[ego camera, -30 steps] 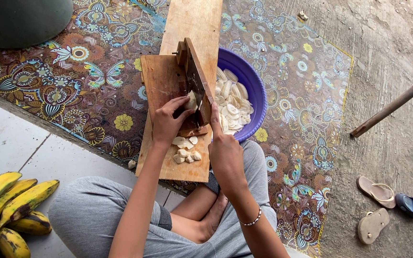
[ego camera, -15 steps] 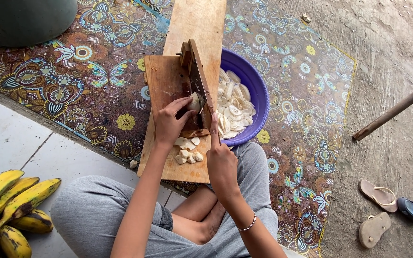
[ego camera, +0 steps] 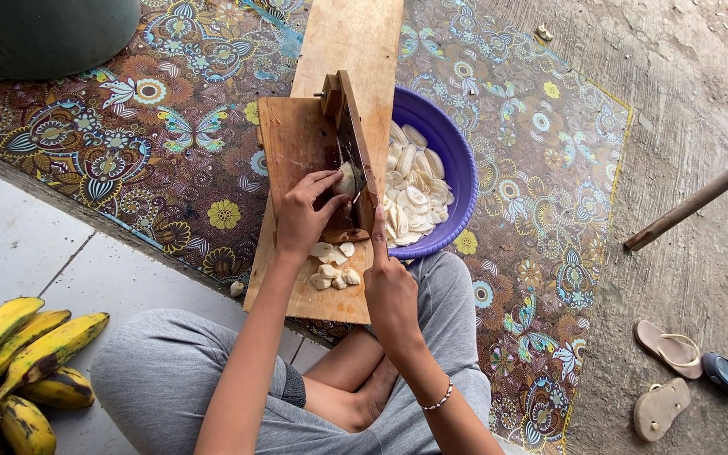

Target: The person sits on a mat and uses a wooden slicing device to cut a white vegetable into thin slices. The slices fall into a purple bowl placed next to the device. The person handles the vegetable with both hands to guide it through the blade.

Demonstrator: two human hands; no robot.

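On patterned mat point(ego camera: 128, 160): wooden board point(ego camera: 297, 143), purple bowl point(ego camera: 457, 160).

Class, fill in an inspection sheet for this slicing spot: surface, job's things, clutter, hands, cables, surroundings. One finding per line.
Surface: wooden board lying on a patterned floral mat, with a longer plank under it.
Job's things: peeled banana held against the upright wooden slicer blade; purple bowl of slices to the right; cut pieces on the board.
Clutter: small scrap at the mat edge.
Hands: left hand grips the banana; right hand rests on the slicer's near end, forefinger stretched along it.
Cables: nothing seen.
Surroundings: bunch of yellow bananas, wooden pole, sandals, dark tub.
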